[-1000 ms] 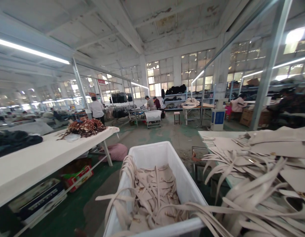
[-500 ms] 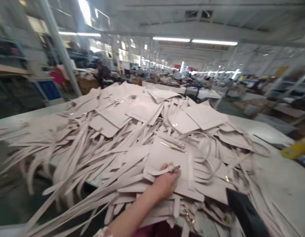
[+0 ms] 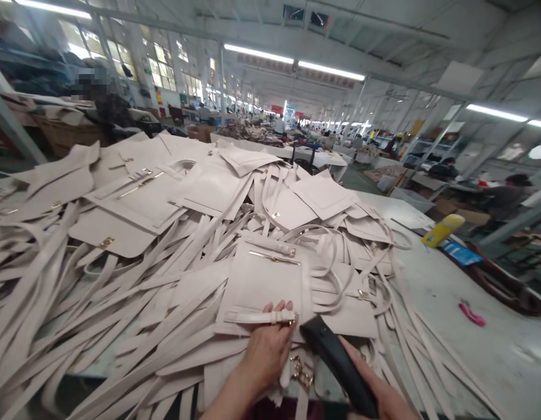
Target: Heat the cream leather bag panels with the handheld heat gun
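Note:
A beige bag panel (image 3: pixel 262 280) with a gold zipper lies in front of me on the pile. Across its lower edge runs a short beige strap (image 3: pixel 253 317) with a small metal buckle. My left hand (image 3: pixel 268 347) is closed around this strap near the buckle, fingertips showing beyond it. From the right, my right hand (image 3: pixel 378 382) grips a black curved handheld tool (image 3: pixel 338 364); its blunt end is beside the buckle, over the panel's lower right corner. Whether the tool touches the panel I cannot tell. Below the left hand hangs some gold hardware (image 3: pixel 302 373).
Many beige bag pieces (image 3: pixel 204 186) and long loose straps (image 3: pixel 134 315) cover the table (image 3: pixel 432 315). To the right lie a yellow bottle (image 3: pixel 443 229), a dark brown curved item (image 3: pixel 502 286) and pink snips (image 3: pixel 471 313). Other people sit farther back.
The view has swung right. My right hand has come into sight holding the black tool, whose end has moved left towards the buckle. My left hand stays at the strap.

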Tool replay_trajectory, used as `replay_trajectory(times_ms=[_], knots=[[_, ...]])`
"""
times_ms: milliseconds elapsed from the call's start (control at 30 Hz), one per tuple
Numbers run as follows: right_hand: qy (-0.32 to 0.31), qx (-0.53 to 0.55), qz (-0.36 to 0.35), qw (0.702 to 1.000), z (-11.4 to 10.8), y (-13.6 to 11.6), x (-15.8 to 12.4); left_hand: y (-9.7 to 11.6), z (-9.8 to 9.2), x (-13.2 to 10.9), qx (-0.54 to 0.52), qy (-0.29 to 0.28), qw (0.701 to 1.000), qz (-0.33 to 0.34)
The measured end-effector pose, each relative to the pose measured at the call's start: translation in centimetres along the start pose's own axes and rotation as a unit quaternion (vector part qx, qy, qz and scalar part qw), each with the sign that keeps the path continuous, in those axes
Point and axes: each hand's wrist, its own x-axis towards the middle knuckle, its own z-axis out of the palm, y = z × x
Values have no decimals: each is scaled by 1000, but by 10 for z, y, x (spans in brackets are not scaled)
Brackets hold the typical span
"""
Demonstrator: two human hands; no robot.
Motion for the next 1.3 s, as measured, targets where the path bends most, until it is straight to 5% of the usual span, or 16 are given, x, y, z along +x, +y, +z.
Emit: replay_trajectory(times_ms=[100,300,433,600,833,1067,1200,1300], knots=[[-44,55,11,997,0,-16,21,0,0,0,-12,-5,1000,-9],[79,2,-9,997,-31,-24,5,1,-1,-1,-22,0,1000,-5],[24,-14,-44,999,-24,-6,-5,2,0,-2,-34,-8,999,-11],[-58,38,21,997,2,-2,12,3,2,-2,-60,-11,997,-39],[178,-71,-65,979,-23,-1,7,7,3,-6,-86,-21,995,-53],[77,-66,-73,992,-9,23,-3,25,-1,-10,-78,-80,990,-89],[64,-64,-63,994,10,6,13,45,-4,-33,-172,-142,975,-11],[84,-58,-58,993,13,-15,21,41,-23,-60,-277,-60,959,-23]])
